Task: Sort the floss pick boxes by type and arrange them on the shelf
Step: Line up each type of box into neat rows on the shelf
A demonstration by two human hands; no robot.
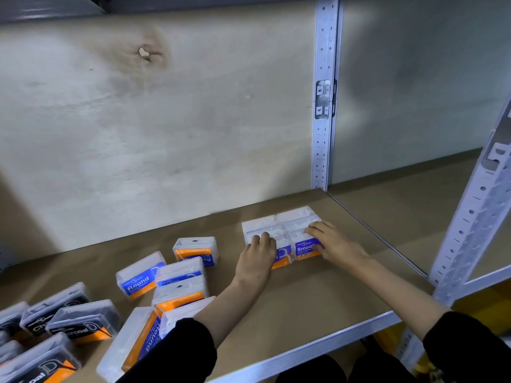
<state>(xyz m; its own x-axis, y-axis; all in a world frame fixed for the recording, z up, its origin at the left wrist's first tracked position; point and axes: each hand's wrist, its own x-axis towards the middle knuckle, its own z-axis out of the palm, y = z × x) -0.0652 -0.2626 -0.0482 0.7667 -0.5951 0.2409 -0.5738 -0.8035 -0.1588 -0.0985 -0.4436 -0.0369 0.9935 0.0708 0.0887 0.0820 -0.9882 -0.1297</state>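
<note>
Smooth boxes (282, 233) — left hand (258, 254) and right hand (333, 241) rest flat on them, fingers loosely spread.

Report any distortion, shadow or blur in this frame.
Head view: wide-angle lens bows the shelf upright and tilts the shelf; soft shadows darken the back wall; the Smooth boxes look washed out under both hands; the Charcoal boxes at the left edge are slightly smeared.

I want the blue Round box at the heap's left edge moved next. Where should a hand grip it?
Grip the Round box across its two long sides, from above. It lies flat, label up, its left side clear; another box crowds its right end.
</note>
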